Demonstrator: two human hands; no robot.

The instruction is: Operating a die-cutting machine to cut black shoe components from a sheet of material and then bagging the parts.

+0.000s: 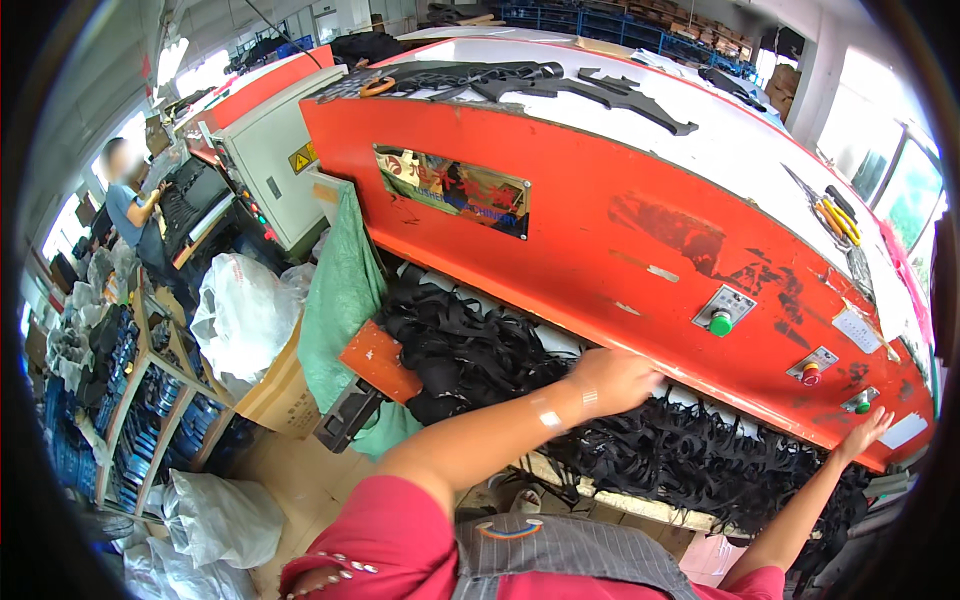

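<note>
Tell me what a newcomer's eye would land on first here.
First, the big red machine panel stretching across the middle and right of the view. Below it lies a long tangle of black strips, with the left hand above it near the panel's lower edge. At far right, the right hand is close to a green button.

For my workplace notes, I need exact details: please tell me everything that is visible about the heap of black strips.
The heap of black strips is a dark, tangled mass of many thin, curling pieces, perhaps fabric or foam. It lies along the lower front of the red machine, with loose ends drooping over a pale ledge. The left hand hides a little of it; whether they touch, I cannot tell.
</note>
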